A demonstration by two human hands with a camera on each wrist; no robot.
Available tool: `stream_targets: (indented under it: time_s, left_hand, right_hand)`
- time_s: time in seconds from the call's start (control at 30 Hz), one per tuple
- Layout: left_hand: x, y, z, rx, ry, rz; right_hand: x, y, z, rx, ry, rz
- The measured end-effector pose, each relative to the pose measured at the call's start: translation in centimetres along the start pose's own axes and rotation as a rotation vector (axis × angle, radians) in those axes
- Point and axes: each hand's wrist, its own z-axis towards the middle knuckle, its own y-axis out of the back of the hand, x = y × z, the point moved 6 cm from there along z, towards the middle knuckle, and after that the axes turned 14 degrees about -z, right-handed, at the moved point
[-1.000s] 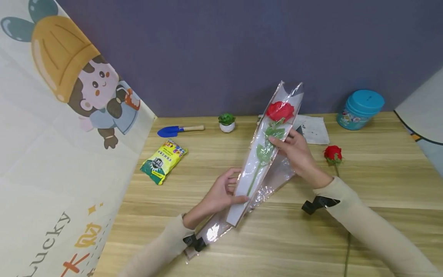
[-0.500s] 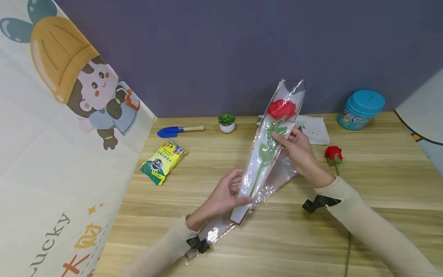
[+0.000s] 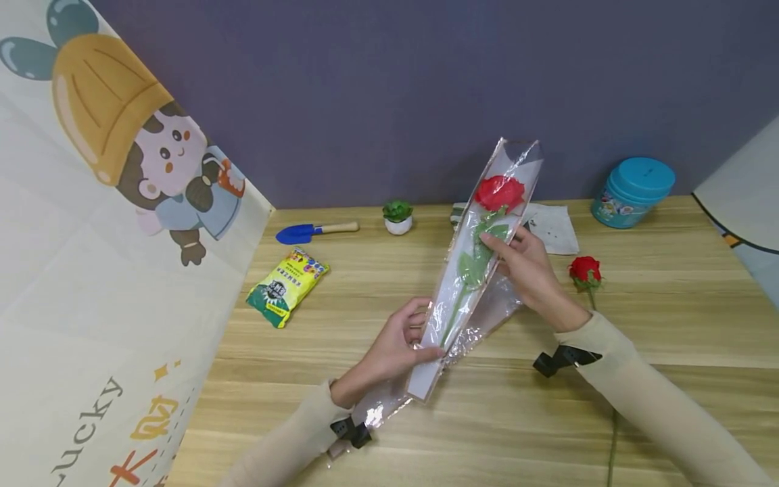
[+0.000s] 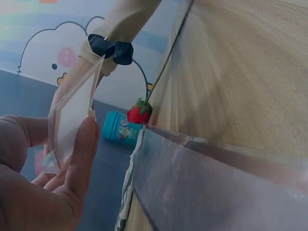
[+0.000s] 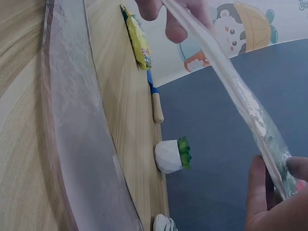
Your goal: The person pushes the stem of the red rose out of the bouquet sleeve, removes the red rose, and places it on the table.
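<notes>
Wrapped rose (image 3: 498, 194): red bloom, green stem and leaves, sealed inside a long clear sleeve (image 3: 468, 284) with a white backing card. Held aloft over the middle of the wooden table (image 3: 669, 318), tilted, bloom end up and toward the far wall, narrow end down and toward the near edge.

Left hand (image 3: 392, 345): at the narrow lower end of the sleeve, thumb across the front, fingers curled behind; pinching it. Confirmed in the left wrist view, thumb (image 4: 82, 154) pressed against the card edge.

Right hand (image 3: 528, 270): at mid-sleeve, just below the bloom, fingers wrapped over the right edge; clamped on it. Right wrist view shows fingertips (image 5: 257, 190) closed on the film edge.

Second clear sleeve (image 3: 481, 318): empty, lying flat on the table directly beneath the held one, reaching toward the left sleeve cuff.

Loose red rose (image 3: 585, 269): lying on the table just right of the right hand, not touched, stem running toward the near edge.

Farther out, along the back of the table: white paper sheet (image 3: 556, 230), teal lidded tin (image 3: 633, 193), small potted succulent (image 3: 398, 216), blue trowel with wooden handle (image 3: 310, 232). Yellow-green packet (image 3: 287, 285) lying left of centre. Cartoon-printed cloth (image 3: 109, 237) bordering the left side.
</notes>
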Motion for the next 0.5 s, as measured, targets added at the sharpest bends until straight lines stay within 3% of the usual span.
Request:
stream_targets:
  time_s: [0.5]
  left_hand:
    - [0.25,-0.19,-0.04,-0.017,-0.025,-0.033]
  right_hand:
    - [0.13,-0.10,-0.15,0.008,0.006,-0.043]
